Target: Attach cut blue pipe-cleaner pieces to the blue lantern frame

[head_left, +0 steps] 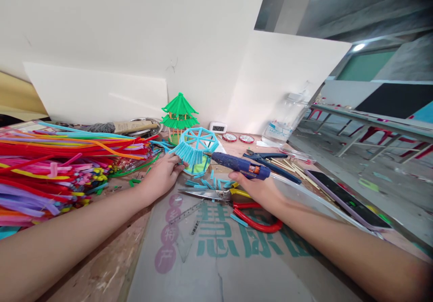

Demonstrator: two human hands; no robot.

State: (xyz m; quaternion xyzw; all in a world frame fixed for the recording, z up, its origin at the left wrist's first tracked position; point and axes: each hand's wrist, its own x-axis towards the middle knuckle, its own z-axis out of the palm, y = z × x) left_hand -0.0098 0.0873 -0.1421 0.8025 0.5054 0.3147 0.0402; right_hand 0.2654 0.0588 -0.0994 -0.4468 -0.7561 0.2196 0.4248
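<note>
My left hand (165, 173) is closed at the left edge of a light-blue pipe-cleaner frame (194, 151), a wheel-like roof with spokes, its fingers pinching the rim. In my right hand (259, 189) is a dark blue hot glue gun (237, 163), its nozzle pointing left and close to the frame's right side. Below the gun lie scissors (216, 195) with red and yellow handles. Short light-blue pipe-cleaner pieces (213, 182) are scattered between the scissors and the frame. Behind the frame stands a green tiered pavilion model (179, 115).
Bundles of coloured pipe cleaners (61, 171) fill the left side. To the right are blue-handled pliers (270, 162), wooden sticks (301, 173), a phone (348, 198) and a plastic bottle (280, 121). A small digital clock (217, 127) stands by the white wall. A clear triangular ruler (186, 230) lies in front.
</note>
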